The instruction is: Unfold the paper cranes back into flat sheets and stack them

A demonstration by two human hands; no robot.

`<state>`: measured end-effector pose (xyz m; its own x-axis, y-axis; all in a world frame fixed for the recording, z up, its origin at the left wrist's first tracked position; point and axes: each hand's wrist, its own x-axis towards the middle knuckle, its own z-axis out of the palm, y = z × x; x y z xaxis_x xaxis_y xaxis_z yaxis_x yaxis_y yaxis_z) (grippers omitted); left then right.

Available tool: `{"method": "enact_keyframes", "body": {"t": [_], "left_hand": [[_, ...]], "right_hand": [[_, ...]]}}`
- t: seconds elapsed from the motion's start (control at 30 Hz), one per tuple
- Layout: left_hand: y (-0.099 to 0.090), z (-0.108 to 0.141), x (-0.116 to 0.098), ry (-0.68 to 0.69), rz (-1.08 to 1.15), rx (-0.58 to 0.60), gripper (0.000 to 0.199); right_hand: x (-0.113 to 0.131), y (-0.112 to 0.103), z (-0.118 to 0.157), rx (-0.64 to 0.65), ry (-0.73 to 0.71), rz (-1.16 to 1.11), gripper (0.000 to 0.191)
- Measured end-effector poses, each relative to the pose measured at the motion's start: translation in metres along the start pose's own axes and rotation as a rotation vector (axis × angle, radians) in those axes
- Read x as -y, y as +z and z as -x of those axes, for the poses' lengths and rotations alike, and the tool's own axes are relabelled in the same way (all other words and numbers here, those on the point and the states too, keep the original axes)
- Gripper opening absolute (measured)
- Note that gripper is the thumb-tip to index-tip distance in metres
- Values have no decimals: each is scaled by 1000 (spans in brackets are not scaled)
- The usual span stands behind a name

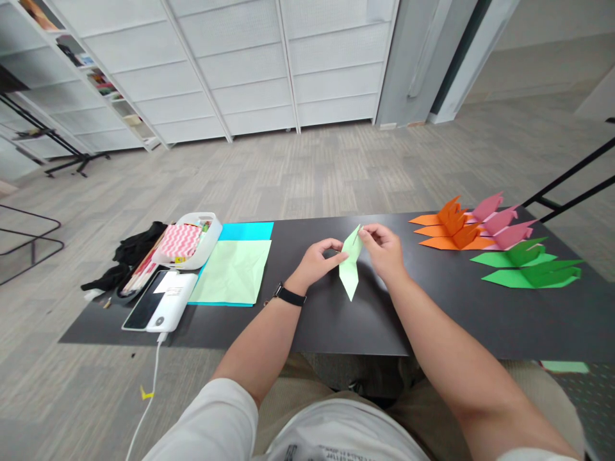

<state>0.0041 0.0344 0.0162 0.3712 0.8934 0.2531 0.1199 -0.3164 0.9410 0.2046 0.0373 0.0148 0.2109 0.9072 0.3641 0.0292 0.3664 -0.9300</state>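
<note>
A folded piece of light green paper (350, 272), narrow and pointed at both ends, is held just above the dark table. My left hand (318, 261) pinches its left edge between thumb and fingers. At its upper right tip, my right hand (383, 251) grips the paper with thumb and forefinger. Finished-looking folded paper birds stand to the right: orange ones (451, 230), pink ones (500, 224) and green ones (528, 266). Left of my hands lies a stack of light green sheets (235, 272) on top of blue paper (247, 230).
The black table (346, 333) runs across in front of me. At its left are a white basket (211, 240) with a pink-patterned item, a phone (147, 304), a white power bank (173, 304) with a cable (154, 378), and a black cloth (137, 246). White cabinets (240, 64) stand beyond.
</note>
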Motion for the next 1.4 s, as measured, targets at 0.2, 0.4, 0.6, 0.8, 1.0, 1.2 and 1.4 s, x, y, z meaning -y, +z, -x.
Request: {"method": "enact_keyframes", "body": {"t": [0.2, 0.4, 0.6, 0.8, 1.0, 1.2, 1.4], "left_hand": [[0, 0, 0, 75, -111, -72, 22], [-6, -3, 6, 0, 125, -272, 35], [-3, -6, 6, -39, 245, -354, 44], [3, -5, 9, -29, 265, -322, 39], [3, -3, 9, 72, 81, -396, 27], [8, 2, 3, 132, 62, -299, 25], [15, 4, 2, 142, 50, -280, 31]], "right_hand": [[0, -2, -2, 35, -29, -58, 37], [-3, 5, 6, 331, 21, 85, 39], [0, 10, 13, 320, 12, 134, 32], [1, 11, 15, 330, -39, 140, 33], [-3, 13, 17, 303, -92, 138, 20], [-3, 12, 16, 248, -129, 197, 16], [5, 9, 15, 219, -249, 300, 10]]}}
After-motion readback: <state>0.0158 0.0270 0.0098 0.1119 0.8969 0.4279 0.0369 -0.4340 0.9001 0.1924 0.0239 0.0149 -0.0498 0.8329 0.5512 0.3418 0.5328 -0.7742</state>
